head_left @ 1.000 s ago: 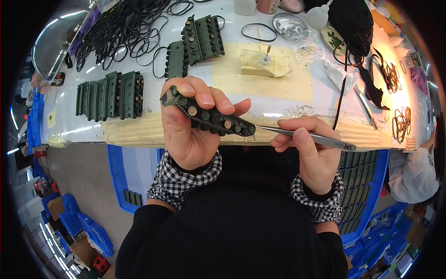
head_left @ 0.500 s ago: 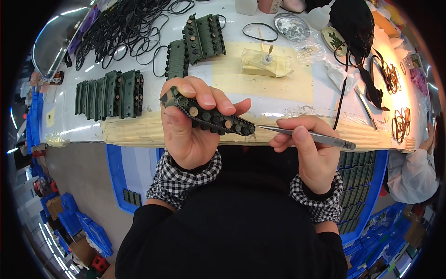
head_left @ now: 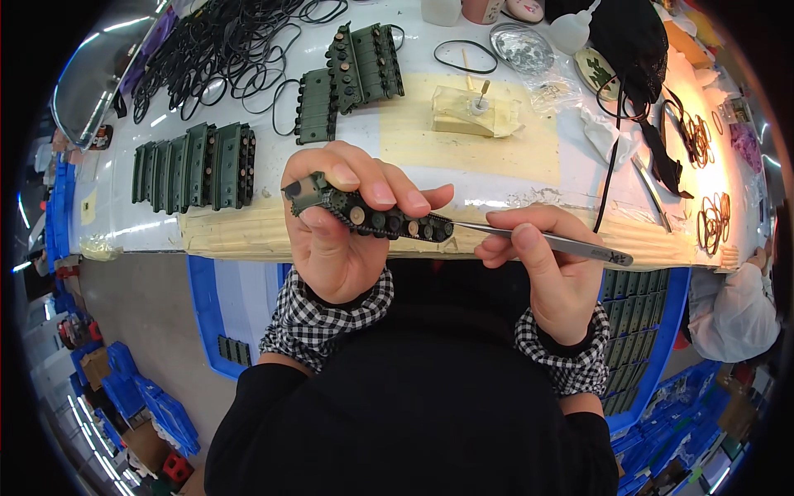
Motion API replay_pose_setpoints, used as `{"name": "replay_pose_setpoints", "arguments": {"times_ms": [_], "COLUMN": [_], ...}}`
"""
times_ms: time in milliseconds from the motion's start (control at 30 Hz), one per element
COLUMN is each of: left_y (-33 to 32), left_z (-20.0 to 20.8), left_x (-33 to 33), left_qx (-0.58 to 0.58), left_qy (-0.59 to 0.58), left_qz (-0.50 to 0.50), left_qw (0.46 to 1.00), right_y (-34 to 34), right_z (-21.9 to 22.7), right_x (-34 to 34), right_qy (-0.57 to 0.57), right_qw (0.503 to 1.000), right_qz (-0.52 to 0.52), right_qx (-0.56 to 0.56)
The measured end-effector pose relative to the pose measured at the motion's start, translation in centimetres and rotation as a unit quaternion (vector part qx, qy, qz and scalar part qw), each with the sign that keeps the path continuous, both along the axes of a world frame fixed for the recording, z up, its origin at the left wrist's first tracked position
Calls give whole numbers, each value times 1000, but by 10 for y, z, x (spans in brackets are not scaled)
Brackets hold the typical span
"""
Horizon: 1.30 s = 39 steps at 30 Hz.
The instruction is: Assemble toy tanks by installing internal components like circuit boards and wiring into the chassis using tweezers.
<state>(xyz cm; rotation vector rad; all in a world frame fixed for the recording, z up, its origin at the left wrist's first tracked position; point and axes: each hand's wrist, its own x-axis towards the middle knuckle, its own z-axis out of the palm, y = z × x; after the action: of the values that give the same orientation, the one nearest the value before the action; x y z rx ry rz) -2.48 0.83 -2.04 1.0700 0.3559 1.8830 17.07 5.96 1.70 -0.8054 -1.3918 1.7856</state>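
My left hand (head_left: 339,240) is closed around a green camouflage toy tank chassis (head_left: 308,193), held above the table's front edge with its row of road wheels facing me. A black rubber track (head_left: 331,213) runs around those wheels. In my right hand (head_left: 552,256) I pinch metal tweezers (head_left: 579,248). Their tips meet the track at the chassis's right end, by the last wheel. My left fingers lie over the top of the chassis and hide part of it.
Green chassis parts stand in a row (head_left: 194,169) at left; more are stacked (head_left: 351,74) behind my hand. Black rubber loops (head_left: 223,50) lie heaped at back left. A taped block (head_left: 463,120) with a peg sits behind the tweezers. Blue trays (head_left: 207,322) lie below.
The chassis has turned slightly in my left hand, so its wheels lie more level. The tweezer tips have shifted slightly left along the track.
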Motion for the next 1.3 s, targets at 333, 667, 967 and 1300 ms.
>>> {"name": "replay_pose_setpoints", "arguments": {"times_ms": [333, 667, 967, 1300], "left_y": [-5, -6, -2, 6], "left_z": [1, -1, -9, -12], "left_x": [7, 10, 13, 2], "left_qx": [-48, -69, -74, -100], "left_qy": [33, 19, -26, -312], "left_qz": [38, 45, -70, -156], "left_qw": [998, 996, 995, 932], "right_y": [2, 20, 24, 11], "right_z": [11, 16, 4, -8], "right_x": [3, 7, 8, 6], "right_qy": [-156, -160, -107, 96], "right_qw": [965, 944, 976, 977], "right_qz": [17, 114, 131, -66], "right_qx": [208, 264, 139, 177]}}
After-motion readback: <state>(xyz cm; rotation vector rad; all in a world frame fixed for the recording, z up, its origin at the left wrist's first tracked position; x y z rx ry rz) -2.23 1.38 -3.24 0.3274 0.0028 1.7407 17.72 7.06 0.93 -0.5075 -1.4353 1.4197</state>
